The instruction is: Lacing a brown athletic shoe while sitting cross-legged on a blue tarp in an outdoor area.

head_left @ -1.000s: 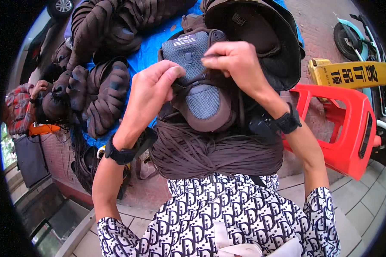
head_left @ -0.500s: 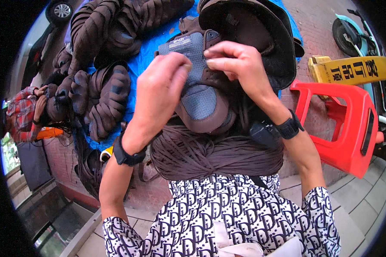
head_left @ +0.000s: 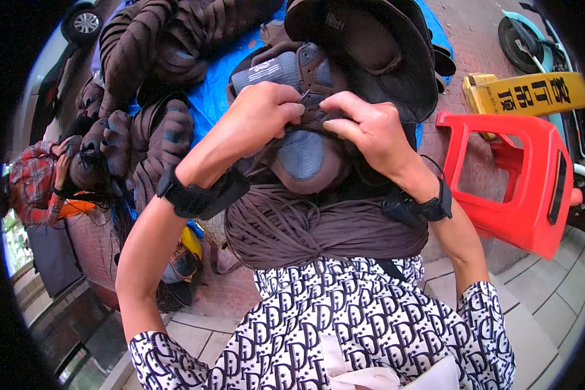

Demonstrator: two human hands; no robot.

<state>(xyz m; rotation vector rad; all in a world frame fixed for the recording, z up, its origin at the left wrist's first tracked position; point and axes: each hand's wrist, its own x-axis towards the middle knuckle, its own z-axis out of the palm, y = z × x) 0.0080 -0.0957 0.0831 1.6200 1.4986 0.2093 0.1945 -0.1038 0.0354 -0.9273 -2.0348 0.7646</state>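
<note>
Over a dark shoe (head_left: 331, 172) above the lap, toe toward the body, the left hand (head_left: 260, 120) has its grip pressed together at the lacing edge; whether it pinches a lace, I cannot tell. Just beside it, the right hand (head_left: 374, 133) keeps thumb and forefinger slightly apart. A bundle of brown laces (head_left: 325, 224) lies below the shoe, a red stool (head_left: 539, 224) to the right. Both forearms angle inward, backs of the hands upward, partly covering the shoe.
</note>
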